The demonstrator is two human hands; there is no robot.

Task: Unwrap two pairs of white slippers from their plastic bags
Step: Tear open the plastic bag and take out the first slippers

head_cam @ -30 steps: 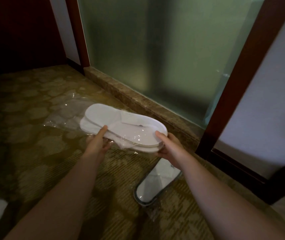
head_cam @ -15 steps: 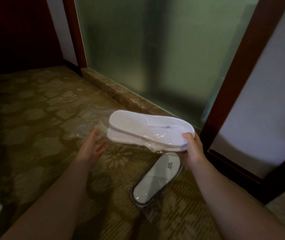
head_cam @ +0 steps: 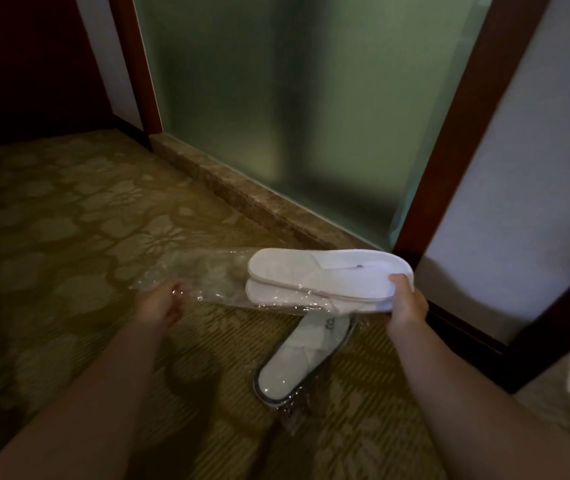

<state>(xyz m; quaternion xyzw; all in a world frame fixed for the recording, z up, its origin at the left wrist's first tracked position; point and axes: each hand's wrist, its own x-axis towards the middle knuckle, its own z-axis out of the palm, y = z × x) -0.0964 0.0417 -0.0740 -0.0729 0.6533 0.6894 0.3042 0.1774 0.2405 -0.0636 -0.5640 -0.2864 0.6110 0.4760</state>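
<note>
Head view: my right hand (head_cam: pixel 407 308) grips stacked white cloth slippers (head_cam: pixel 318 275), half out; left hand (head_cam: pixel 159 308) fingers (head_cam: pixel 177 299) pinch clear plastic bag (head_cam: pixel 207 277); second bagged white pair (head_cam: pixel 297 362) on patterned carpet (head_cam: pixel 69 237), not started.

Matt white cloth slippers (head_cam: pixel 328 275), glossy clear plastic bag (head_cam: pixel 207 275), patterned woven carpet (head_cam: pixel 69 237), frosted glass panel (head_cam: pixel 294 98)

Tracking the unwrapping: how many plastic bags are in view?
2. One bag is pinched by the left hand, partly off the slippers held in the right hand; the other bag lies on the carpet, around a second pair.
</note>
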